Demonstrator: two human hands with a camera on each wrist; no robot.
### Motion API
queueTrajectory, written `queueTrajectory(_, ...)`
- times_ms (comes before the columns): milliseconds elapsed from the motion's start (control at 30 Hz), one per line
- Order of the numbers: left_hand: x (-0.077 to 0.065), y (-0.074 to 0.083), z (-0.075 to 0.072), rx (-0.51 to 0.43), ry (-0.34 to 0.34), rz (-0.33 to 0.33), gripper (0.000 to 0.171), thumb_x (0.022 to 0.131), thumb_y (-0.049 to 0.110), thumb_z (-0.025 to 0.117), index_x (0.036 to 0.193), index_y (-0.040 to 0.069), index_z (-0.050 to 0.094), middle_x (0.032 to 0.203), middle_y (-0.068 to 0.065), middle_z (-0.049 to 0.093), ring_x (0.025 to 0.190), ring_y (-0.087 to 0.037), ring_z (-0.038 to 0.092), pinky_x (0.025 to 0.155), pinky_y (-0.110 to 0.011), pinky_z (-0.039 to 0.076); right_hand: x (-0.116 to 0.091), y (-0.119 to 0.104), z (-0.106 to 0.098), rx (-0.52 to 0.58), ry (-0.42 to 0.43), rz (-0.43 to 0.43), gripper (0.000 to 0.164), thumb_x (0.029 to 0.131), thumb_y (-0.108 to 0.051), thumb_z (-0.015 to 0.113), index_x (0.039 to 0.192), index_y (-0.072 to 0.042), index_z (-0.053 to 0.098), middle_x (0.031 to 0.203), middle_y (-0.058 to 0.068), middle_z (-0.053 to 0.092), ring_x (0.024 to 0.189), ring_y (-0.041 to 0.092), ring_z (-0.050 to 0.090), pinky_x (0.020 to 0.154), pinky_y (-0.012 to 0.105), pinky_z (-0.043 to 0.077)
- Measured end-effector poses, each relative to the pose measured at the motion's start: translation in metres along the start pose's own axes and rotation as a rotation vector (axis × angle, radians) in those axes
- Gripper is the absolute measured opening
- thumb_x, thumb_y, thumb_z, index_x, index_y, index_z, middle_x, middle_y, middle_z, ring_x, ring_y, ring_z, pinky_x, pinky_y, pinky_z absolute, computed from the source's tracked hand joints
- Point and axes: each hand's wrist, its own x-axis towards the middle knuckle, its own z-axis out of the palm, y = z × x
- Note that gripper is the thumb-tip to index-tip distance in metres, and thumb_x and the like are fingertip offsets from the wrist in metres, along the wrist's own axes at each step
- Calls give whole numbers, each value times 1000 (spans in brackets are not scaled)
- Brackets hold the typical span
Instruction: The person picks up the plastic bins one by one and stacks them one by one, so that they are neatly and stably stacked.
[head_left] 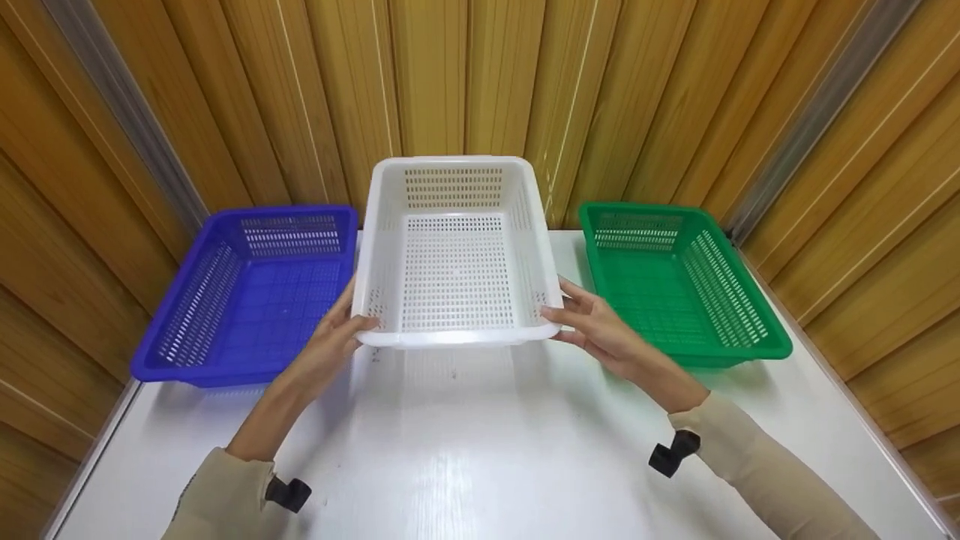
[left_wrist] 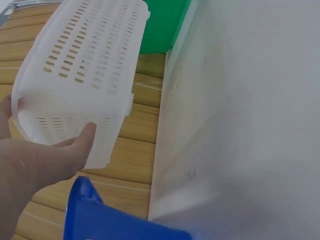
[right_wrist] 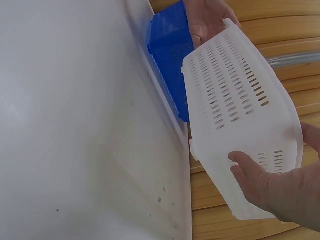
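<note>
Both hands hold a white perforated plastic basket [head_left: 457, 337] up above the white table, its inside facing me and nothing in it. My left hand [head_left: 330, 337] grips the near left corner, thumb over the rim and fingers against the outer wall. At the near right corner my right hand [head_left: 596, 326] grips in the same way. In the left wrist view the fingers [left_wrist: 86, 142] press on the slotted side of the white basket [left_wrist: 95, 65]. The right wrist view shows the right hand's fingers [right_wrist: 245, 167] against the opposite side of the white basket [right_wrist: 225, 90].
A blue basket [head_left: 202, 373] stands on the table [head_left: 450, 450] at the left, close by the left forearm. On the right stands a green basket [head_left: 750, 352]. Slatted wood-look walls [head_left: 502, 75] enclose the table at the back and sides.
</note>
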Motion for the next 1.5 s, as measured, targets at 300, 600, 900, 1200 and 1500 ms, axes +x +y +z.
queueTrajectory(300, -13, 24, -26, 39, 8, 75, 75, 105, 15, 47, 162, 47, 10, 174, 3, 7, 158, -31, 16, 126, -60, 9, 11, -17, 32, 47, -68, -84, 78, 98, -6, 64, 164, -16, 23, 162, 26, 34, 142, 44, 45, 101, 35, 56)
queueTrajectory(600, -36, 37, -57, 4, 70, 153, 69, 106, 16, 43, 162, 46, 16, 174, 7, 8, 160, -34, 8, 124, -65, 3, 26, -22, 66, 147, -189, -180, 82, 96, 0, 59, 165, -16, 18, 163, 28, 29, 145, 44, 38, 110, 42, 50)
queueTrajectory(900, -54, 57, -85, -65, 86, 193, 66, 108, 15, 42, 162, 45, 18, 174, 5, 8, 160, -36, 5, 113, -27, 44, 40, -26, 96, 182, -236, -206, 82, 96, -1, 59, 165, -19, 20, 163, 25, 28, 148, 44, 33, 112, 40, 48)
queueTrajectory(1200, -71, 57, -124, -181, 37, 214, 65, 109, 11, 33, 163, 42, 16, 175, 5, 1, 161, -30, -4, 111, -19, 43, 59, -23, 133, 159, -283, -206, 80, 96, -4, 60, 164, -25, 24, 164, 22, 31, 150, 43, 36, 113, 41, 47)
queueTrajectory(1500, -89, 54, -150, -244, -13, 221, 68, 109, 6, 24, 162, 47, 15, 174, 10, -1, 161, -25, -10, 123, -29, 19, 72, -11, 163, 154, -314, -211, 83, 96, -1, 62, 164, -25, 22, 163, 19, 34, 149, 41, 39, 114, 38, 46)
